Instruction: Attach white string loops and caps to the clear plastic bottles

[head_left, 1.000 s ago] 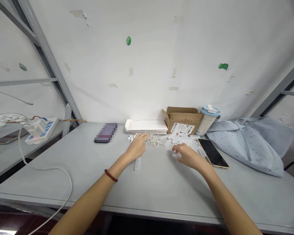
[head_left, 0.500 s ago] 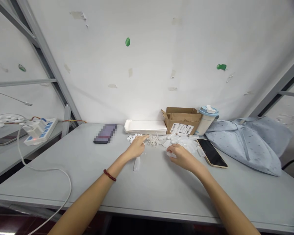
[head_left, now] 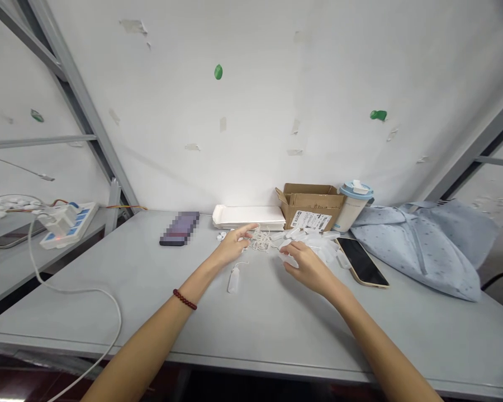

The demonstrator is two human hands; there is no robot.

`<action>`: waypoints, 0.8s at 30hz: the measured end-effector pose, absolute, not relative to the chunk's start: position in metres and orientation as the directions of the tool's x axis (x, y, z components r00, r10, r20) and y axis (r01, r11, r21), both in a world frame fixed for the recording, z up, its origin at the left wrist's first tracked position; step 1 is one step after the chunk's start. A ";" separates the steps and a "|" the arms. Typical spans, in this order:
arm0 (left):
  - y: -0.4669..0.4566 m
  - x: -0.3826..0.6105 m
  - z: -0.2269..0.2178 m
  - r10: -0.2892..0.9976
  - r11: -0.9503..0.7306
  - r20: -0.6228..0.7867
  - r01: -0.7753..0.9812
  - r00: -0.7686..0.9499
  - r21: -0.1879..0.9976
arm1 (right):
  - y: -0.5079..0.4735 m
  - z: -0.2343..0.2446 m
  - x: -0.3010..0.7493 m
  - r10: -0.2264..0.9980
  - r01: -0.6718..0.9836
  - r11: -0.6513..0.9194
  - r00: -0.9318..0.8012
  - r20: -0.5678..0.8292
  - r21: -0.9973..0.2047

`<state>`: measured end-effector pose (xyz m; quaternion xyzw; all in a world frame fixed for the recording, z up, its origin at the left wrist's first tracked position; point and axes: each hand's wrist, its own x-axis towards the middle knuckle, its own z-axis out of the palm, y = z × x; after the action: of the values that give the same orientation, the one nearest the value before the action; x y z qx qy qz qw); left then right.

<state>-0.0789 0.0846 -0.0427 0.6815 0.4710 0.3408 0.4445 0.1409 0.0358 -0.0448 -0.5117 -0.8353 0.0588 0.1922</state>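
My left hand is at the left edge of a tangle of white strings, fingers apart and index stretched over it. Beneath its fingers, several small white pieces are partly hidden. Between thumb and fingers, my right hand pinches a translucent plastic tag. Behind that hand spreads a pile of similar clear tags. One translucent tag with a white string lies flat on the table, nearer to me than the left hand.
At the back stand a stack of white envelopes, a cardboard box and a blue-lidded cup. A phone and a blue fabric bag are at right. Another phone lies left; a white cable crosses the table.
My left hand has lifted slightly and spread its fingers at the strings, uncovering the string of the lying tag. My right hand has shifted a little left with its tag.
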 end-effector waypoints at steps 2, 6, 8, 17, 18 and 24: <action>0.085 -0.080 -0.044 0.932 -0.123 0.051 0.180 0.359 0.976 | 0.035 -0.046 0.141 0.872 0.827 0.478 -0.407 0.272 -0.296; 0.086 -0.081 -0.045 0.895 -0.009 0.048 -0.090 0.444 0.996 | 0.035 -0.047 0.140 0.860 0.818 0.497 -0.420 0.290 -0.290; 0.086 -0.082 -0.044 0.889 0.028 0.039 -0.140 0.456 0.990 | 0.035 -0.048 0.140 0.861 0.818 0.497 -0.422 0.283 -0.290; 0.083 -0.080 -0.040 0.915 -0.034 0.058 -0.065 0.400 0.997 | 0.036 -0.048 0.139 0.861 0.794 0.490 -0.378 0.340 -0.360; 0.081 -0.078 -0.039 0.925 -0.051 0.054 -0.020 0.376 0.999 | 0.035 -0.047 0.138 0.861 0.780 0.490 -0.363 0.356 -0.389; 0.064 -0.063 -0.035 0.940 -0.308 0.246 0.278 0.235 0.910 | 0.029 -0.043 0.130 0.902 0.583 0.431 -0.245 0.356 -0.689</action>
<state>-0.0628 0.0643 -0.0350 0.6848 0.4447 0.4300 0.3852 0.1300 0.0291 -0.0431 -0.4886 -0.7595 0.2140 0.3722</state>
